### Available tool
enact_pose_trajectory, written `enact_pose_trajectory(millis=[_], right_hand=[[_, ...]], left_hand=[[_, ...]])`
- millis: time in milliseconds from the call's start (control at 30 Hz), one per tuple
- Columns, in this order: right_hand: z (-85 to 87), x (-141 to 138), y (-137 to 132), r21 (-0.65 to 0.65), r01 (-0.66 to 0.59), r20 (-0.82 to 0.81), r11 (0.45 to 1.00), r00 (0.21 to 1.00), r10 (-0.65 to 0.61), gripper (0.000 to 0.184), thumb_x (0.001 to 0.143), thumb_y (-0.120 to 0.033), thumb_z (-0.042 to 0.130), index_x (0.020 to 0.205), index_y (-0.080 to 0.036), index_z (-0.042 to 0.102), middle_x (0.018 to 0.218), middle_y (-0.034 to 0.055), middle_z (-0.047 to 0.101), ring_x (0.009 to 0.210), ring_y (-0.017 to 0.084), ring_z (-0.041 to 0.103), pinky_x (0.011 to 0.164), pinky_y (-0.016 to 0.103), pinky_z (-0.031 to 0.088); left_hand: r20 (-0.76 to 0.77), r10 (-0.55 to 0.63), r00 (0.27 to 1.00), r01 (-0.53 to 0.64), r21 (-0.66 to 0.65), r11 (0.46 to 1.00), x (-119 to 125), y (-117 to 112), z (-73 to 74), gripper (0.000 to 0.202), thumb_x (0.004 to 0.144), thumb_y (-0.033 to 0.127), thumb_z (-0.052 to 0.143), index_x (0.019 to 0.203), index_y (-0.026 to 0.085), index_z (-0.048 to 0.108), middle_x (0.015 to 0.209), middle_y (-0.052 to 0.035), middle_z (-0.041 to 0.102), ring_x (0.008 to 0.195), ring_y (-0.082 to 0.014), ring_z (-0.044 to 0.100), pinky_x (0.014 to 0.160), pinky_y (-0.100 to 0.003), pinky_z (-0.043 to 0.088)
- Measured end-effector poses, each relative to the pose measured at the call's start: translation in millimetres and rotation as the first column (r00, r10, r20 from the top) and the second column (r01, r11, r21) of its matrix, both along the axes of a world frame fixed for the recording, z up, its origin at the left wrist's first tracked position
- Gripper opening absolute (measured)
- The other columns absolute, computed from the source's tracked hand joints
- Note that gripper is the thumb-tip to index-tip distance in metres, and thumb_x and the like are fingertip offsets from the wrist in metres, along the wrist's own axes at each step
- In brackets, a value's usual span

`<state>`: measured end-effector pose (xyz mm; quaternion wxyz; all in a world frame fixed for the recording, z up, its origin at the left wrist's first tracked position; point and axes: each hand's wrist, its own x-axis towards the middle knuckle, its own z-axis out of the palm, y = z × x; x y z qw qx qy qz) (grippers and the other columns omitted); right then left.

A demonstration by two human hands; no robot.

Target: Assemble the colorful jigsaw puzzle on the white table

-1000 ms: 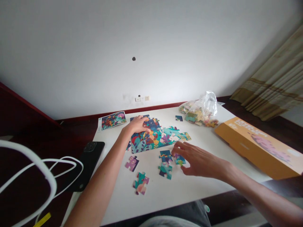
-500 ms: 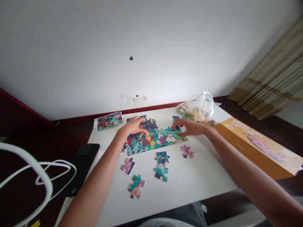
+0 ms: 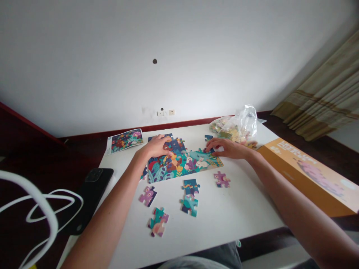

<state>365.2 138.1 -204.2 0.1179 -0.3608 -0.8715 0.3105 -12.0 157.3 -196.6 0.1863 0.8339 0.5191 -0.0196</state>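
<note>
Head cam: looking down at a white table (image 3: 224, 213), pushed up near the wall, jigsaw stuff all over it
Puzzle (image 3: 182, 171): part-built slab in the far middle, bunnies on its right half; upper edge is stepped, so prob unfinished
Left hand (image 3: 158, 146): draped over the slab's left part, thumb apart from the fingers, not clenched; prob weighing it down so it doesn't slide imo
Right hand (image 3: 226, 149): fingertips down on a dark bit at the slab's far right edge; can't tell if it's pinching it or just pressing
Loose pcs (image 3: 221, 179): purple one near the slab's right end, others near side, spaced out, prob so shapes are easy to read
Pic sheet (image 3: 126, 141): far left, flat, art faces up; similar colors, so prob for checking vs the slab
Bag (image 3: 238, 129): clear plastic, far right, more pcs inside, prob to keep them apart
Box (image 3: 314, 175): orange, right side, prob parked out of the way
Phone (image 3: 97, 186): dark, left edge, w/ white cable (image 3: 46, 205) nearby, cut off by the frame
Hard to see: slab under left hand; dark pc (image 3: 208, 138) half behind right fingers; another by left wrist; box text too blurry
</note>
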Motion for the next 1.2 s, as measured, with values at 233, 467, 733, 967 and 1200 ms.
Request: enact_pose_trajectory(millis=[233,467,733,967,1200], right_hand=[[4.1,0.4,-0.8,-0.029,-0.005,0.027,1.0,1.0,0.006,0.04,0.091,-0.053,0.068,0.117,-0.023,0.075,0.122,0.0095,0.07,0.11,0.024,0.063,0.096,0.039,0.049],[4.7,0.0,-2.1,-0.04,0.028,0.044,0.999,0.999,-0.026,0.042,0.089,-0.054,0.068,0.116,-0.022,0.074,0.12,0.0098,0.07,0.107,0.024,0.063,0.093,0.038,0.049],[3.7,0.4,-3.4,0.04,0.007,0.103,0.999,0.995,-0.011,0.04,0.092,-0.05,0.067,0.123,-0.027,0.073,0.125,0.0094,0.068,0.108,0.024,0.064,0.093,0.038,0.05],[0.8,3.7,1.0,0.031,-0.025,0.07,0.999,0.997,0.023,0.043,0.091,-0.054,0.067,0.125,-0.028,0.075,0.125,0.0086,0.069,0.112,0.025,0.064,0.101,0.041,0.049],[0.6,5.5,3.9,0.052,-0.06,0.068,0.997,0.996,0.057,0.043,0.09,-0.053,0.069,0.124,-0.028,0.075,0.125,0.0082,0.067,0.117,0.025,0.062,0.108,0.042,0.046]], left_hand=[[0.011,-0.002,1.0,0.002,0.0,1.0,0.6,-3.6,4.5,0.074,0.084,0.057,0.071,0.149,0.027,0.051,0.15,-0.0106,0.049,0.139,-0.0325,0.047,0.113,-0.034,0.04],[-0.005,-0.001,1.0,0.001,0.008,1.0,0.6,-2.3,2.4,0.076,0.084,0.056,0.072,0.15,0.026,0.05,0.152,-0.0115,0.046,0.141,-0.0329,0.045,0.114,-0.035,0.039],[0.01,0.008,1.0,-0.008,-0.014,1.0,0.6,-4.3,4.4,0.073,0.084,0.053,0.071,0.149,0.027,0.05,0.155,-0.011,0.045,0.143,-0.0334,0.044,0.115,-0.036,0.038],[0.004,-0.003,1.0,0.003,-0.004,1.0,-1.1,-2.4,1.7,0.074,0.084,0.055,0.071,0.15,0.029,0.049,0.158,-0.0103,0.042,0.147,-0.0333,0.039,0.118,-0.037,0.035],[0.001,0.011,1.0,-0.011,-0.011,1.0,-0.1,-3.3,1.5,0.074,0.086,0.054,0.071,0.151,0.027,0.048,0.158,-0.0119,0.042,0.147,-0.0327,0.041,0.117,-0.036,0.036]])
